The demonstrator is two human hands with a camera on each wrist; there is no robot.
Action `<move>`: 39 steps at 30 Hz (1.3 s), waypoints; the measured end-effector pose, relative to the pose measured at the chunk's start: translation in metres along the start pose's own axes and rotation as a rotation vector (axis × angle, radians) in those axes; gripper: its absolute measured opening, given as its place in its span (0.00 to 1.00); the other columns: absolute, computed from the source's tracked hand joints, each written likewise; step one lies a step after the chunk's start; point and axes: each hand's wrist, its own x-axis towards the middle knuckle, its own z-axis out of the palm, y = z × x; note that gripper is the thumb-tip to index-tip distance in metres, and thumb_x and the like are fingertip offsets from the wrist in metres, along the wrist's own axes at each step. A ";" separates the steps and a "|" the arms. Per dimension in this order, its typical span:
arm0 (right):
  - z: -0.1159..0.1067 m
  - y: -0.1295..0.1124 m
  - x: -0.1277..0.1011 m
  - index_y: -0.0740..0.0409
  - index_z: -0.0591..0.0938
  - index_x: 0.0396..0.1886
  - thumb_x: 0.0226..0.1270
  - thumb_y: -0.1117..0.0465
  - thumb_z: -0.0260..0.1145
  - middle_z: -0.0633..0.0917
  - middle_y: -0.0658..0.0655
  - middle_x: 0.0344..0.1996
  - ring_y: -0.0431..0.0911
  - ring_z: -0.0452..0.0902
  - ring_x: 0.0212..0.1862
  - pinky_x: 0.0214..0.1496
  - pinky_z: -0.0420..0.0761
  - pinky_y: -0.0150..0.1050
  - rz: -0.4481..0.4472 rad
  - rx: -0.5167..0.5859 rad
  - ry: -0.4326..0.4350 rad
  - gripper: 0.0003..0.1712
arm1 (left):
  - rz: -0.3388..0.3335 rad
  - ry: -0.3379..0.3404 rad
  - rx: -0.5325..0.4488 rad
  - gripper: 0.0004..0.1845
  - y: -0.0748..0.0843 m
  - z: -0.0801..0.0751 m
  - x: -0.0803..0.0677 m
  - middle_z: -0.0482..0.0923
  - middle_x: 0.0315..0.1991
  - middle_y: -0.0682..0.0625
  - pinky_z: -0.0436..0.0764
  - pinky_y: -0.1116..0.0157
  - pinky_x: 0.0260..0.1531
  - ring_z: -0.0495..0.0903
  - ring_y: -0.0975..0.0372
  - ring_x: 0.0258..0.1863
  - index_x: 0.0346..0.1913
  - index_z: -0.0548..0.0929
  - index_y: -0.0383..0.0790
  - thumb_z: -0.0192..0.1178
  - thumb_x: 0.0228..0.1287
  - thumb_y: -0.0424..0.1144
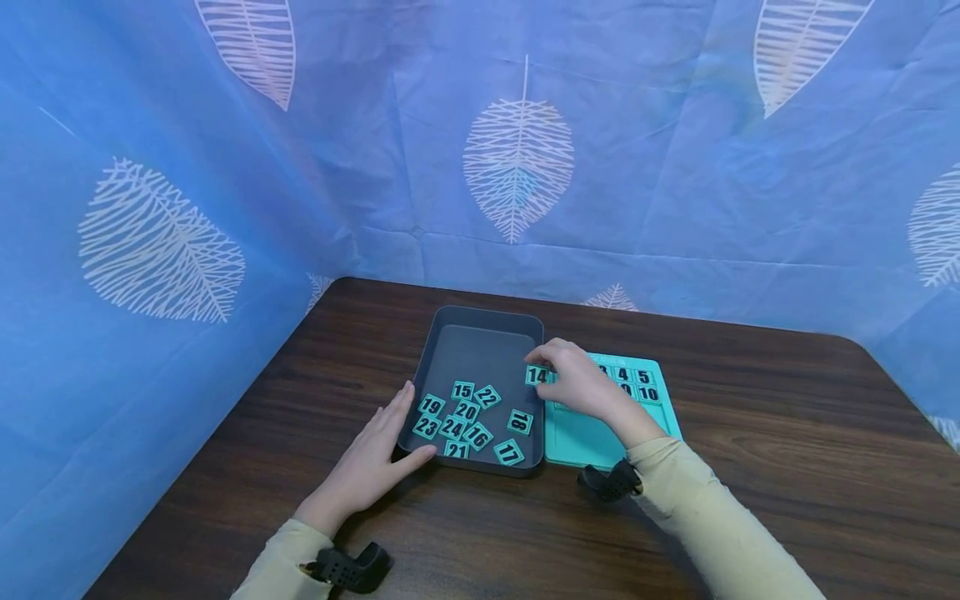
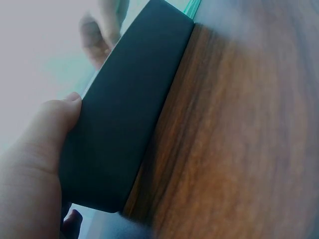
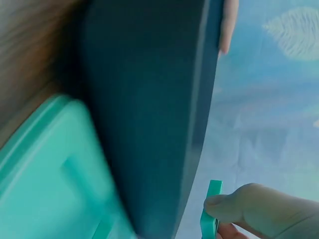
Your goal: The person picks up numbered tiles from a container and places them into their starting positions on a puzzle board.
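Note:
My right hand [image 1: 577,379] pinches a teal tile marked 14 [image 1: 537,375] above the dark grey tray's right rim. In the right wrist view the thumb [image 3: 224,207] lies against this tile [image 3: 214,194]. My left hand [image 1: 367,462] braces the near left corner of the tray [image 1: 480,350], with its fingers fairly straight along the left side. Its thumb [image 2: 70,104] touches the near wall's upper edge in the left wrist view. Numbered tiles, among them 20 [image 1: 467,411], 18 [image 1: 520,422] and 17 [image 1: 508,452], lie loose in the tray. To the right is a teal number board [image 1: 581,437], partly hidden by my right hand.
The tray and board sit side by side on a dark wooden table [image 1: 787,433]. Tiles such as 5 [image 1: 643,377] and 10 [image 1: 648,393] sit in rows in the board's upper part. A blue leaf-patterned cloth [image 1: 637,167] hangs behind the table.

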 end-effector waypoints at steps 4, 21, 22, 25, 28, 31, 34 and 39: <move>-0.008 0.022 -0.015 0.69 0.80 0.52 0.57 0.72 0.65 0.79 0.63 0.46 0.54 0.73 0.43 0.41 0.77 0.47 0.032 -0.030 0.020 0.20 | -0.006 -0.004 0.006 0.49 -0.001 0.001 0.000 0.41 0.76 0.50 0.46 0.50 0.70 0.43 0.57 0.74 0.77 0.43 0.47 0.55 0.62 0.64; -0.024 0.082 -0.062 0.72 0.81 0.47 0.53 0.75 0.66 0.81 0.65 0.43 0.56 0.75 0.42 0.37 0.77 0.49 0.141 -0.110 0.007 0.19 | -0.012 -0.011 -0.012 0.49 0.000 0.000 0.001 0.41 0.76 0.51 0.46 0.49 0.70 0.43 0.57 0.74 0.77 0.43 0.48 0.55 0.62 0.65; -0.025 0.083 -0.063 0.72 0.81 0.48 0.53 0.75 0.66 0.81 0.66 0.43 0.57 0.75 0.43 0.38 0.77 0.50 0.144 -0.114 0.001 0.19 | -0.012 -0.011 -0.014 0.49 0.000 0.000 0.001 0.41 0.76 0.51 0.46 0.49 0.70 0.43 0.57 0.74 0.77 0.43 0.48 0.55 0.62 0.65; -0.026 0.086 -0.065 0.72 0.81 0.47 0.52 0.75 0.66 0.81 0.66 0.43 0.59 0.75 0.45 0.40 0.78 0.51 0.144 -0.130 -0.019 0.19 | -0.013 -0.009 -0.017 0.49 -0.001 0.001 0.001 0.41 0.76 0.51 0.46 0.49 0.70 0.43 0.57 0.74 0.77 0.43 0.48 0.55 0.62 0.65; -0.027 0.086 -0.067 0.72 0.81 0.46 0.51 0.75 0.67 0.81 0.65 0.42 0.59 0.76 0.44 0.40 0.78 0.52 0.146 -0.137 -0.044 0.19 | -0.012 -0.004 -0.018 0.50 -0.002 0.002 0.001 0.41 0.76 0.51 0.46 0.49 0.70 0.43 0.57 0.74 0.77 0.43 0.49 0.54 0.62 0.65; -0.028 0.086 -0.068 0.71 0.81 0.45 0.50 0.75 0.67 0.81 0.64 0.41 0.59 0.76 0.44 0.41 0.78 0.52 0.158 -0.141 -0.057 0.19 | -0.008 -0.001 -0.018 0.50 -0.002 0.002 0.002 0.41 0.76 0.51 0.46 0.49 0.70 0.43 0.57 0.74 0.77 0.43 0.48 0.54 0.62 0.65; -0.027 0.087 -0.069 0.70 0.82 0.45 0.50 0.75 0.67 0.81 0.64 0.41 0.59 0.76 0.44 0.40 0.78 0.51 0.173 -0.139 -0.065 0.18 | -0.007 -0.003 -0.018 0.50 -0.002 0.002 0.001 0.40 0.76 0.52 0.46 0.49 0.70 0.43 0.58 0.74 0.77 0.43 0.48 0.54 0.62 0.65; -0.024 0.088 -0.070 0.70 0.82 0.45 0.50 0.75 0.68 0.81 0.64 0.41 0.58 0.76 0.43 0.39 0.78 0.50 0.190 -0.139 -0.058 0.18 | -0.010 -0.005 -0.021 0.49 -0.002 0.001 0.001 0.40 0.77 0.52 0.46 0.49 0.70 0.43 0.58 0.74 0.77 0.43 0.48 0.54 0.62 0.65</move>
